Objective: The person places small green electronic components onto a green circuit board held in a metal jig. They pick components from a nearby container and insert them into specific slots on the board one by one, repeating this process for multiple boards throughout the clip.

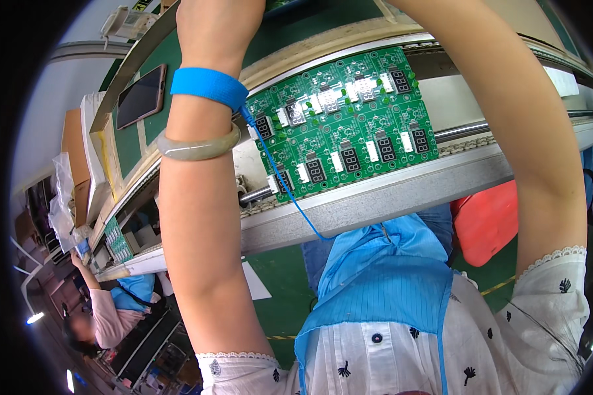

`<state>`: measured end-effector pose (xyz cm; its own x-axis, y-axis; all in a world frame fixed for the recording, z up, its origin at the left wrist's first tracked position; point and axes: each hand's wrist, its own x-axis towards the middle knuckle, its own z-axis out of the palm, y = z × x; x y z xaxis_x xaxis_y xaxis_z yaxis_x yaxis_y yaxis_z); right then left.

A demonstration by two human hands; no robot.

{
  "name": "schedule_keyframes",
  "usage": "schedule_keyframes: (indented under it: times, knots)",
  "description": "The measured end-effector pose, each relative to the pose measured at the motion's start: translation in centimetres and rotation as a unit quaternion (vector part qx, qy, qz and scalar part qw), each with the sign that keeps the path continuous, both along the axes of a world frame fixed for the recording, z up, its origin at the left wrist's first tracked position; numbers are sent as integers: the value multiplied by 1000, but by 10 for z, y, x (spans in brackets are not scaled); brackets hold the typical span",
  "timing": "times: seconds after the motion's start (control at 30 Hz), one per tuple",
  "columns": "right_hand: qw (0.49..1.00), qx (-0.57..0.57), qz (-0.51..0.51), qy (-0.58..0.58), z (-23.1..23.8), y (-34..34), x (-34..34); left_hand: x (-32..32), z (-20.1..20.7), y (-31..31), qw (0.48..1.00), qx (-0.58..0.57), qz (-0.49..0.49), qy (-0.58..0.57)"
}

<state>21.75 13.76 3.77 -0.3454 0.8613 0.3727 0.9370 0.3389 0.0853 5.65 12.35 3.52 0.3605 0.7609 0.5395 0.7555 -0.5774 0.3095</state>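
A green circuit board panel lies on the metal rails of a conveyor in front of me. It carries two rows of black digit displays, white connectors and small green parts. Past its far left corner, my left hand reaches out at the top edge; its fingers are cut off there. A blue wrist strap with a thin blue cord and a pale bangle circle my left wrist and forearm. My right forearm stretches over the conveyor's right side, with the hand beyond the top edge.
A phone lies on the green surface at the far left. The conveyor's metal front rail runs between my body and the panel. A red seat is below right. Another person sits farther left near another green board.
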Motion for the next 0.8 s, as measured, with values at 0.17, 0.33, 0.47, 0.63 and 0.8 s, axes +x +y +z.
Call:
schedule_keyframes:
  times: [0.17, 0.33, 0.47, 0.63, 0.8]
  knots:
    - [995, 30, 52, 75, -7, -1, -4, -10, 2, -4, 997, -5, 18, -75]
    - [969, -18, 80, 233, -5, 0, 1, -12, 5, -21, 988, -38, -21, -151]
    - [920, -29, 113, 373, 0, -5, 4, -20, 6, -26, 964, -126, -57, -227]
    - [856, -86, 174, 480, 12, -25, 16, -10, 5, -42, 924, -198, -76, -319]
    - [858, -111, 168, 473, 19, -63, 22, -1, 8, -64, 897, -271, -74, -341]
